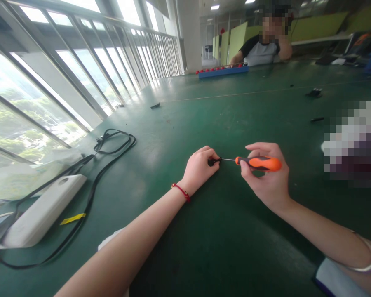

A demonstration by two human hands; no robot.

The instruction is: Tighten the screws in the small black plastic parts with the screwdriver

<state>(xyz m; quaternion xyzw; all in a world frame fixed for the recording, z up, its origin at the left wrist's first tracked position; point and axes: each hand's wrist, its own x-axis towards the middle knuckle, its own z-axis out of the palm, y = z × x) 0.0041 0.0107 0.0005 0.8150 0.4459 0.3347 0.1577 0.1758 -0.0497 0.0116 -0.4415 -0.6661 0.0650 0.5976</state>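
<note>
My left hand (199, 168) rests on the green table (222, 231) and pinches a small black part (214, 161) between its fingertips. My right hand (267, 177) grips an orange-handled screwdriver (259, 163), held level, with its thin metal tip touching the black part. A red string bracelet sits on my left wrist and a silver bangle on my right forearm.
A white power bank (40, 210) with a black cable (111, 144) lies at the left by the window railing. Small black parts (314, 93) are scattered farther off. Another person sits at the far end behind a blue rack with red knobs (222, 71).
</note>
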